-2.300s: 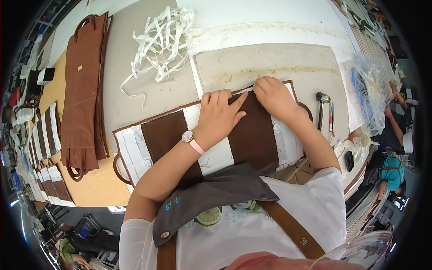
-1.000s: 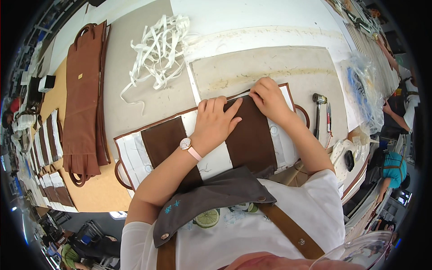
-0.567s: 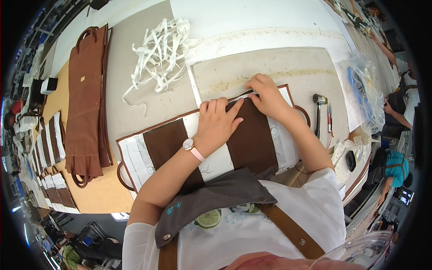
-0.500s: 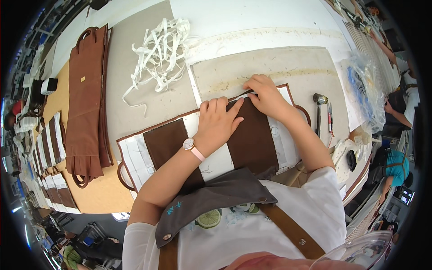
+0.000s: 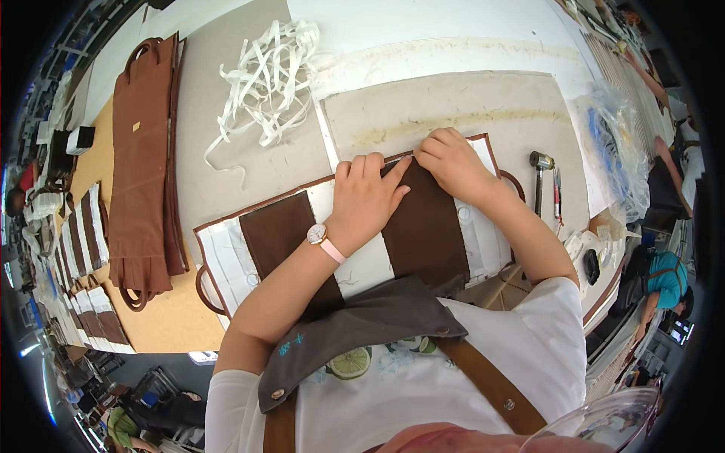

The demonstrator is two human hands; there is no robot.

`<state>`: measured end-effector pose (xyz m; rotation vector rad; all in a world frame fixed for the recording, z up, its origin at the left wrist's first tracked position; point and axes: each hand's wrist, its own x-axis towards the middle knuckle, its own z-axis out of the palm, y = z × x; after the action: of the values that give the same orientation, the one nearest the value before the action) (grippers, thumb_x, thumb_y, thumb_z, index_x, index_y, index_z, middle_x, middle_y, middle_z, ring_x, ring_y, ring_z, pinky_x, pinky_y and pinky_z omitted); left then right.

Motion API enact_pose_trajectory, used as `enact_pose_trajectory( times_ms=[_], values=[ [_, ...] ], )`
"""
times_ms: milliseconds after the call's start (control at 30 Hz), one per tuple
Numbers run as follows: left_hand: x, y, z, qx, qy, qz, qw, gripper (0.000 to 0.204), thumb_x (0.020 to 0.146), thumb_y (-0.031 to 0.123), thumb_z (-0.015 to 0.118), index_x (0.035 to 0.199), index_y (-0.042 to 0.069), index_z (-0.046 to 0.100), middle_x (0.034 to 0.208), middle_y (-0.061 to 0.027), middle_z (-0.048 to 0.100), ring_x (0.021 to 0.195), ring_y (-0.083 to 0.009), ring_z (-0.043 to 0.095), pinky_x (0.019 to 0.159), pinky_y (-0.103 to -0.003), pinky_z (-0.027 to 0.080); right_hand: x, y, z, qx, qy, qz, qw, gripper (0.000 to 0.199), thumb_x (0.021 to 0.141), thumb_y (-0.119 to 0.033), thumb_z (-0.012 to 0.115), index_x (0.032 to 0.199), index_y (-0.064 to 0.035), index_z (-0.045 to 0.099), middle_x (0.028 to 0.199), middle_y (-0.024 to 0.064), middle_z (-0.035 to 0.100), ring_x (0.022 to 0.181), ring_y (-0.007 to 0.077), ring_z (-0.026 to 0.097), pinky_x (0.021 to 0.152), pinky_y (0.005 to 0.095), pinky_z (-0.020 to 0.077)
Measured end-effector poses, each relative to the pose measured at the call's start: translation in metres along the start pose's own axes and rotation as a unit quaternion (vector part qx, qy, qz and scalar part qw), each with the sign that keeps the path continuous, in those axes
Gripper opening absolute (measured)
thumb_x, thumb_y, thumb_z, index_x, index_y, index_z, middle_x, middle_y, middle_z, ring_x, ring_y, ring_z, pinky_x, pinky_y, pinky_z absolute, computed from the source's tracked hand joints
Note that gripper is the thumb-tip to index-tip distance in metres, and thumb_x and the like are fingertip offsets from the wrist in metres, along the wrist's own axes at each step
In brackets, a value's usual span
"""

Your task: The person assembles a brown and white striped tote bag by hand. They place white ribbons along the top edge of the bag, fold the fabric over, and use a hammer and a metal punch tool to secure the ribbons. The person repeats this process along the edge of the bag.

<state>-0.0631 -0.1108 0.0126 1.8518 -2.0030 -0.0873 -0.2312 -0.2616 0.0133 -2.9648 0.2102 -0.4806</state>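
Observation:
An unassembled bag piece lies flat before me, its white lining [image 5: 362, 264] crossed by two dark brown panels [image 5: 424, 226]. Reddish-brown edging frames it, and a brown handle [image 5: 202, 293] curves out at each end. My left hand [image 5: 367, 192] rests open on the piece, fingers spread toward the far edge, the index finger reaching along the top of the right-hand brown panel. Closed and bent, the fingers of my right hand [image 5: 455, 167] pinch that panel's far edge, just right of my left fingertip. What lies under the right fingertips is hidden.
Left of the piece are stacked brown bag bodies [image 5: 140, 174] with handles. A tangle of white tape [image 5: 268, 90] lies beyond. At right are a hammer [image 5: 539, 177], a slim red tool [image 5: 557, 196] and clear plastic wrapping [image 5: 615, 162]. Other people work beyond the table's right side.
My right hand has shifted slightly, its fingers drawing in over the edge; the dark strip lifted there earlier now lies flatter. My left hand stays nearly in place.

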Motion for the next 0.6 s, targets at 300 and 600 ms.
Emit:
enact_pose_trajectory(
  times_ms=[300, 600],
  values=[
    [-0.003, -0.005, 0.005, -0.023, 0.053, 0.018, 0.998, 0.046, 0.084, 0.027, 0.071, 0.128, 0.015, 0.063, 0.098, -0.0056, 0.049, 0.091, -0.0223, 0.049, 0.079, -0.037, 0.038, 0.0, -0.006, -0.008, -0.07, -0.022, -0.055, 0.996, 0.013, 0.071, -0.012, 0.062, 0.083, -0.0068, 0.064, 0.088, 0.0033, 0.055, 0.09, 0.0216, 0.053, 0.086, 0.0333, 0.0459],
    [0.006, 0.017, 0.009, 0.081, 0.004, 0.029, 0.996, 0.048, 0.083, 0.028, 0.072, 0.126, 0.009, 0.062, 0.104, -0.0088, 0.054, 0.098, -0.0237, 0.051, 0.085, -0.037, 0.041, 0.0, 0.0, -0.02, 0.097, -0.037, 0.112, 0.988, 0.02, 0.079, 0.002, 0.065, 0.099, -0.0006, 0.065, 0.097, 0.0105, 0.059, 0.097, 0.0278, 0.057, 0.087, 0.0383, 0.0476]
  ],
)
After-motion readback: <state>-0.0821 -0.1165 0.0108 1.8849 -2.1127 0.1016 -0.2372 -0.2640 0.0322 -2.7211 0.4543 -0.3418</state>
